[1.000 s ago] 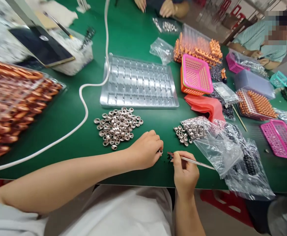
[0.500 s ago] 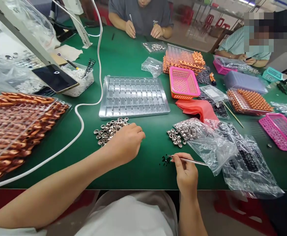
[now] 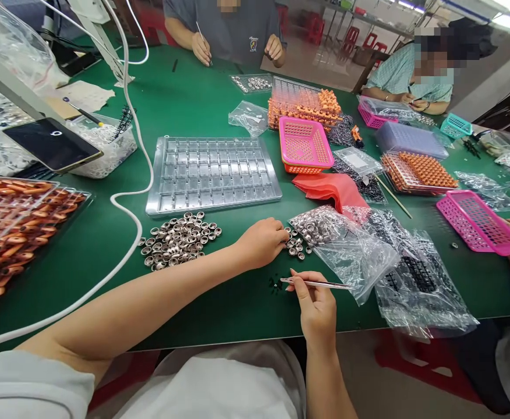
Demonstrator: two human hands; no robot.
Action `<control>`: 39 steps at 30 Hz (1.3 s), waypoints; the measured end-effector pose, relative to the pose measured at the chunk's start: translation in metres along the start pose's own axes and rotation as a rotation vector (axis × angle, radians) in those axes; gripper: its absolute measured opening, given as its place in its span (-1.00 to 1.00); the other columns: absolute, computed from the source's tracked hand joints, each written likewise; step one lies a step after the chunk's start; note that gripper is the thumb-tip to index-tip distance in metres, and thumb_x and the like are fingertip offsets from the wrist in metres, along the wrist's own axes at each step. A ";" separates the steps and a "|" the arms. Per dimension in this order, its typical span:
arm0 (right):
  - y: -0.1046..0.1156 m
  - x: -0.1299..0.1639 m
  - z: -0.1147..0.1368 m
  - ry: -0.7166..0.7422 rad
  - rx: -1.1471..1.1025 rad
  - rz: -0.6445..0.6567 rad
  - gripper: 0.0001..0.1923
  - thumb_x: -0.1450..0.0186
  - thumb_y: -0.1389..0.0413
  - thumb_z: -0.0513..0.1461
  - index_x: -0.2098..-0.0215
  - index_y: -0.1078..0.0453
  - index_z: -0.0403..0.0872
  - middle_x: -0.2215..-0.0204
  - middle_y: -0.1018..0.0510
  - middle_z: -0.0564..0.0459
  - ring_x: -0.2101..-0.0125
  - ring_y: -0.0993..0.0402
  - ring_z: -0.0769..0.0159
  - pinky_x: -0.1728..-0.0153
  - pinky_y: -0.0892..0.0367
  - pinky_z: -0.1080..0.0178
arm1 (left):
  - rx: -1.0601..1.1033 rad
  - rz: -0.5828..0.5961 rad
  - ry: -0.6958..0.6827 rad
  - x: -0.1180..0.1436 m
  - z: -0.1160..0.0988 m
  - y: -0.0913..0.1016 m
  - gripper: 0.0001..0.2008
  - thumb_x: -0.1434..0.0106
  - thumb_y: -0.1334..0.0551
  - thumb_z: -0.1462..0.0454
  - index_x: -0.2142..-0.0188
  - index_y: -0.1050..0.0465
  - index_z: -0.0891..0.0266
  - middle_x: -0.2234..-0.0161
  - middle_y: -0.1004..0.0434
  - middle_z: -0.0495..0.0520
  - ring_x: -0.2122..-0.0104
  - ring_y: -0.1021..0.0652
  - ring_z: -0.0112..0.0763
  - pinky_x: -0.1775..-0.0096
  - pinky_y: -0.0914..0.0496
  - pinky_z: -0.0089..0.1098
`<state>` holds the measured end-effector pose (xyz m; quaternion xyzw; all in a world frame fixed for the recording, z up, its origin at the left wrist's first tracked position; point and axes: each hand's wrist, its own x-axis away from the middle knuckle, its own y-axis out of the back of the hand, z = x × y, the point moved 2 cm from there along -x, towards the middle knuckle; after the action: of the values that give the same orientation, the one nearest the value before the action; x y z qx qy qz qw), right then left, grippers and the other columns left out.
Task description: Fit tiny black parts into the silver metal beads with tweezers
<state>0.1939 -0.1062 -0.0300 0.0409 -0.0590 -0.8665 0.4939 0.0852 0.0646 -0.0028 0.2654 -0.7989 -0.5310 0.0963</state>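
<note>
The green felt-covered surface [image 3: 237, 302] carries a clear plastic compartment tray [image 3: 213, 174] mid-surface, a heap of small metal rings [image 3: 179, 240] before it, and a pink plastic basket [image 3: 304, 144] toward the far edge.

Small silver rings [image 3: 297, 245] lie loose beside slim metal tweezers [image 3: 320, 284].

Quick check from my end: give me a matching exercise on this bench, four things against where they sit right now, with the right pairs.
Things:
1. tweezers
2. left hand
3. pink basket
4. clear tray

Places:
A. beyond the big ring pile
B. in the right hand
C. at the small ring cluster by the bag's mouth
D. right of the clear tray

Pairs: 1-B, 2-C, 3-D, 4-A
</note>
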 end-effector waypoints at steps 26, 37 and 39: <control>0.001 0.006 0.005 0.011 -0.105 -0.039 -0.95 -0.34 -0.22 -0.27 0.22 -0.49 0.00 0.33 -0.57 0.11 0.37 -0.60 0.37 0.33 -0.53 0.28 | 0.401 0.142 0.162 0.085 0.007 0.011 -0.73 -0.30 -0.36 0.34 0.00 -0.51 0.25 0.11 -0.56 0.10 0.03 -0.49 -0.19 0.07 -0.44 -0.24; -0.003 0.005 0.010 0.086 -0.012 -0.019 -0.91 -0.34 -0.19 -0.32 0.23 -0.49 0.00 0.35 -0.57 0.10 0.34 -0.58 0.34 0.32 -0.52 0.23 | 0.412 0.048 0.117 0.086 0.004 0.007 -0.84 -0.28 -0.37 0.37 0.13 -0.57 0.28 0.17 -0.55 0.10 0.15 -0.49 -0.24 0.14 -0.41 -0.26; -0.003 0.005 0.010 0.086 -0.011 -0.017 -0.90 -0.34 -0.19 -0.33 0.23 -0.50 0.00 0.34 -0.57 0.10 0.34 -0.58 0.34 0.32 -0.52 0.24 | 0.415 0.054 0.122 0.086 0.004 0.007 -0.84 -0.27 -0.38 0.36 0.13 -0.57 0.28 0.17 -0.54 0.10 0.15 -0.49 -0.23 0.14 -0.41 -0.25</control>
<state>0.1875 -0.1082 -0.0211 0.0758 -0.0325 -0.8684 0.4890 0.0087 0.0247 -0.0092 0.2899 -0.8905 -0.3355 0.1019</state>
